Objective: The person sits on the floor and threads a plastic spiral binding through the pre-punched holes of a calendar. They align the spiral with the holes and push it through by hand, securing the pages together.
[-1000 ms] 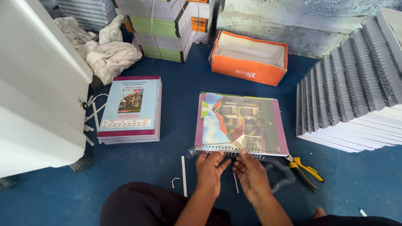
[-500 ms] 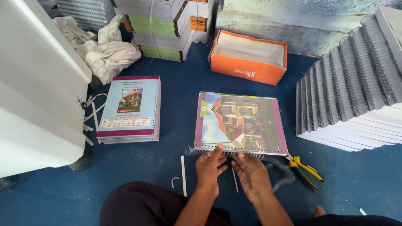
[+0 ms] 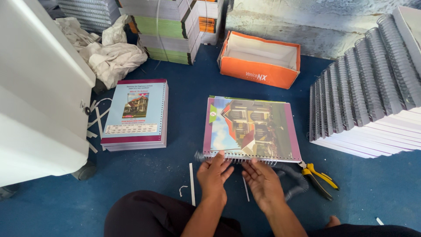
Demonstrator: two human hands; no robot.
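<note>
- Spiral-bound booklet (image 3: 252, 128) is lying flat on the blue floor (image 3: 184, 109), directly ahead of both hands; its long axis is running left-right, with the wire binding (image 3: 239, 159) along the near edge, touching the fingertips.
- Left hand (image 3: 213, 174) is sitting at the binding's left half, fingers spread and slightly curled, pressing on the coil, not closed around anything.
- Right hand (image 3: 262, 180) is sitting just beside it, toward the binding's middle, fingers open and loosely extended onto the coil; both hands are about equally near.
- Yellow-handled pliers (image 3: 319, 176) are lying to the right of the right hand, apart from it.
- Thin white strip (image 3: 191, 183) is lying just left of the left hand.
</note>
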